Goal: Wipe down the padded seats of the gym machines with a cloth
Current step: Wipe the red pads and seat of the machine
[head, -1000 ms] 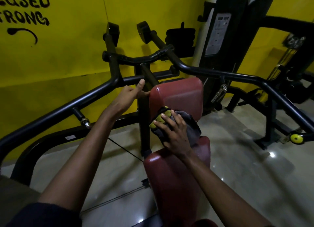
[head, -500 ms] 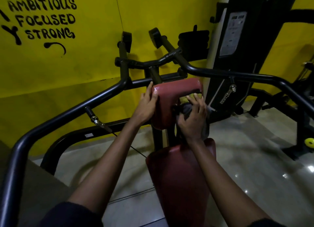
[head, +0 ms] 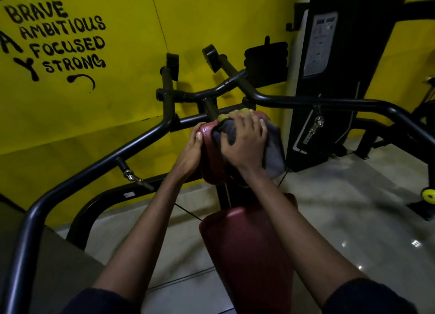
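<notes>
Top of red padded backrest [head: 213, 153] covered by grey cloth [head: 274, 153] and right hand [head: 246, 142], black wall lettering [head: 56, 31] cut off at upper edge, white panel label [head: 320, 43] unreadably small.

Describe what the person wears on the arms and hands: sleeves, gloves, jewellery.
Both forearms are bare. A dark, navy-looking left sleeve and a matching right sleeve end near the elbows at the picture's bottom edge. The left hand and right hand are ungloved. No watch, ring or band shows on either, though the dim light could hide small things.
</notes>
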A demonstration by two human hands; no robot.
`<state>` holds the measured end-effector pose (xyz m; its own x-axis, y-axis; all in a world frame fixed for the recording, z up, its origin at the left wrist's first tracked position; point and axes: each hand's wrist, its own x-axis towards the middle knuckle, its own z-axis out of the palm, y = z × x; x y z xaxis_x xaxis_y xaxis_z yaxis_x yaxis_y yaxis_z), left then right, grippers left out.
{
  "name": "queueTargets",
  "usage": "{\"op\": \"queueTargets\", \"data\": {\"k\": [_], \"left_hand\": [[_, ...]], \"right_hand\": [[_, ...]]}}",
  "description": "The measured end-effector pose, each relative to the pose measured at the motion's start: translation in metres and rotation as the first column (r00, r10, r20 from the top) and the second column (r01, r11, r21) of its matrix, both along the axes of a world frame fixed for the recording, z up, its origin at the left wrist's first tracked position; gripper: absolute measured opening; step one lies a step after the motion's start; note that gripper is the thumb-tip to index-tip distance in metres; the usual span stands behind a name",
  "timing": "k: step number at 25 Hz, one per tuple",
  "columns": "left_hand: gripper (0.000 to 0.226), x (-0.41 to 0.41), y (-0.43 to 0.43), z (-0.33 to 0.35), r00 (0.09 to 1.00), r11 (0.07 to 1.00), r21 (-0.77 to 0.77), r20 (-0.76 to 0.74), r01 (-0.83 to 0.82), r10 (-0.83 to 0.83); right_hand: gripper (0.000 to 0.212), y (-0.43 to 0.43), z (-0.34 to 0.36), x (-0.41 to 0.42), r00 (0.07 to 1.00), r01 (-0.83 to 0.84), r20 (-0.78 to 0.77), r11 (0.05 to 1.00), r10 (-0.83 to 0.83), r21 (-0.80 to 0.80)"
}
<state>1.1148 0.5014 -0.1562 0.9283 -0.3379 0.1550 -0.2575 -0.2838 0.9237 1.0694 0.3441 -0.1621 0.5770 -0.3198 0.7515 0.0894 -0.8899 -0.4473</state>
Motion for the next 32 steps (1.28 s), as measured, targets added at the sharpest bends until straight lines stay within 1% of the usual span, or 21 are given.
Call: {"op": "queueTargets", "data": {"k": [2,3,5,7,8,10,12,14,17,18,21,23,24,26,28,30,32], "left_hand": [[0.045,0.0,0.0,0.0,1.0,1.0,-0.008,-0.009,-0.017,0.017],[0.046,-0.002,-0.002,-0.001,1.0,1.0,0.01,0.008,-0.028,0.028],[0.05,-0.007,-0.008,-0.003,0.989,0.988,0.098,0.108,-0.115,0.105],[0.049,-0.011,-0.018,0.003,0.95,0.957,0.162,0.242,-0.242,0.199],[0.046,-0.01,-0.023,0.007,0.925,0.943,0.178,0.31,-0.281,0.218],[0.043,-0.009,-0.033,0.012,0.879,0.921,0.248,0.447,-0.302,0.167],[0.044,-0.004,-0.039,0.009,0.837,0.888,0.309,0.529,-0.341,0.138],[0.045,-0.002,-0.043,0.001,0.815,0.878,0.289,0.553,-0.382,0.173],[0.045,0.0,-0.046,-0.005,0.78,0.868,0.257,0.59,-0.425,0.207],[0.044,0.0,-0.046,-0.006,0.769,0.867,0.251,0.605,-0.43,0.206],[0.041,0.001,-0.047,-0.009,0.752,0.87,0.23,0.625,-0.436,0.212],[0.04,0.002,-0.047,-0.011,0.744,0.869,0.225,0.634,-0.44,0.212],[0.039,0.002,-0.046,-0.011,0.742,0.871,0.224,0.637,-0.438,0.209],[0.04,0.003,-0.047,-0.011,0.746,0.871,0.221,0.63,-0.439,0.217],[0.041,0.002,-0.05,-0.011,0.748,0.863,0.219,0.62,-0.456,0.238],[0.041,0.003,-0.05,-0.011,0.743,0.865,0.206,0.623,-0.458,0.245],[0.04,0.003,-0.048,-0.012,0.746,0.874,0.201,0.623,-0.443,0.235]], "right_hand": [[0.049,0.002,0.011,0.009,0.996,-0.089,-0.022,0.99,0.087,-0.108],[0.045,-0.005,0.017,0.012,0.993,-0.117,-0.033,0.985,0.114,-0.126],[0.04,-0.028,0.025,0.017,0.992,-0.121,-0.038,0.986,0.118,-0.11],[0.041,-0.048,0.021,0.015,0.996,-0.074,-0.051,0.997,0.073,-0.03],[0.043,-0.051,0.015,0.013,0.997,-0.049,-0.051,0.999,0.051,0.023],[0.051,-0.045,0.002,0.004,1.0,-0.017,-0.021,0.991,0.02,0.131],[0.057,-0.036,-0.016,-0.006,0.999,-0.021,0.042,0.963,0.01,0.27],[0.058,-0.031,-0.038,-0.019,0.993,-0.057,0.119,0.926,0.014,0.373],[0.053,-0.037,-0.044,-0.022,0.981,-0.12,0.19,0.896,0.04,0.428],[0.05,-0.043,-0.034,-0.018,0.98,-0.138,0.193,0.873,0.052,0.467],[0.039,-0.069,-0.008,0.0,0.984,-0.174,0.128,0.809,0.123,0.562],[0.036,-0.079,-0.012,0.0,0.978,-0.207,0.135,0.793,0.157,0.573],[0.035,-0.078,-0.021,-0.005,0.977,-0.211,0.156,0.787,0.147,0.58],[0.036,-0.071,-0.051,-0.02,0.983,-0.164,0.165,0.755,0.075,0.635],[0.039,-0.059,-0.082,-0.036,0.994,-0.07,0.105,0.71,-0.006,0.701],[0.042,-0.054,-0.097,-0.042,0.998,-0.038,0.06,0.682,-0.008,0.731],[0.037,-0.062,-0.088,-0.036,0.996,-0.075,0.084,0.697,0.021,0.713]]}}
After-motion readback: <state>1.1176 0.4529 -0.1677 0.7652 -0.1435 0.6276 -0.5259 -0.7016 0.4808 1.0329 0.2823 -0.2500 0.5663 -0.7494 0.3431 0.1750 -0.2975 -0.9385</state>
